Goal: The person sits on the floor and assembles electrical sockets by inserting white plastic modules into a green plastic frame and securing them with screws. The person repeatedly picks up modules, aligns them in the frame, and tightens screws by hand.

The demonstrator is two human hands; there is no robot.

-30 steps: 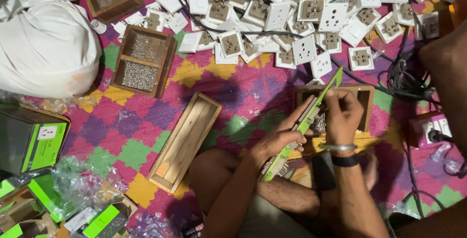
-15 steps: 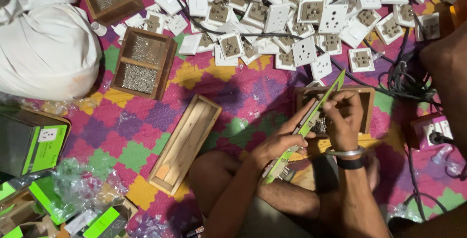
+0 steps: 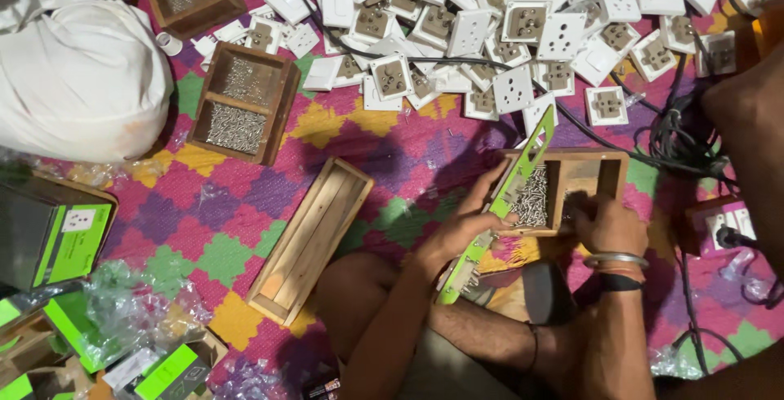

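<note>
My left hand (image 3: 467, 224) grips a long green strip with cut-outs (image 3: 518, 173), held slanted from lower left to upper right. The strip crosses over a wooden box (image 3: 608, 173) that holds a heap of small metal screws (image 3: 535, 196). My right hand (image 3: 606, 222) rests at the box's near edge, fingers curled into the box beside the screws; what it pinches, if anything, is hidden. A bangle sits on that wrist. My knees lie below the box.
A pile of white socket plates (image 3: 490, 24) covers the far side of the patterned mat. A two-part wooden tray of screws (image 3: 241, 106) lies at left, an empty long wooden tray (image 3: 310, 241) in the middle. White sack (image 3: 77, 81), green cartons (image 3: 69, 241), black cables (image 3: 682, 143).
My right hand has slid from the strip down to the near edge of the screw box. My left hand still holds the green strip at about the same slant.
</note>
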